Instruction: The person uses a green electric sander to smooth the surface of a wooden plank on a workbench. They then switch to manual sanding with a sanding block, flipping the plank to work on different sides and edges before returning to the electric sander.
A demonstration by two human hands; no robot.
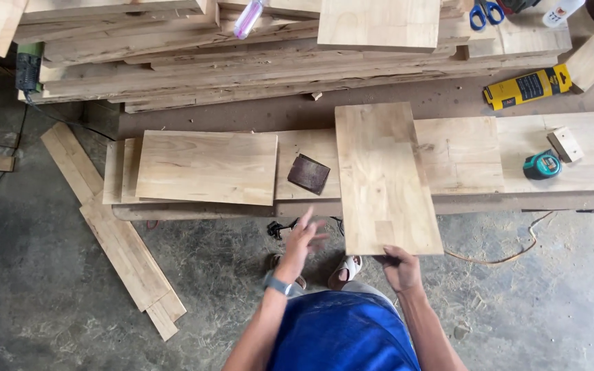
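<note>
**Head view: right hand grips the near edge of an upright wooden panel**

The head camera looks down on a person in a blue top standing at a low workbench. The right hand is closed on the near edge of a long rectangular wooden panel, fingers curled over its bottom edge toward the right corner. That panel lies lengthwise from 12 to 6 o'clock, its far part resting on the boards of the bench and its near end jutting past the bench edge over the floor.

The left hand is open, fingers spread and blurred, holding nothing; it hangs in the air at about 9 o'clock of the right hand, just left of the panel's near corner and not touching it. A watch sits on that wrist.

At 10 o'clock of the left hand a dark brown sheet of sandpaper lies on the bench, between the panel and a wider, flat wooden board. At 3 o'clock of the panel, well apart, sit a green tape measure and a small wooden block. At 1 o'clock lies a yellow box, and blue-handled scissors rest on the stacked planks at 12 o'clock. Loose slats lie on the concrete floor at 9 o'clock.
</note>
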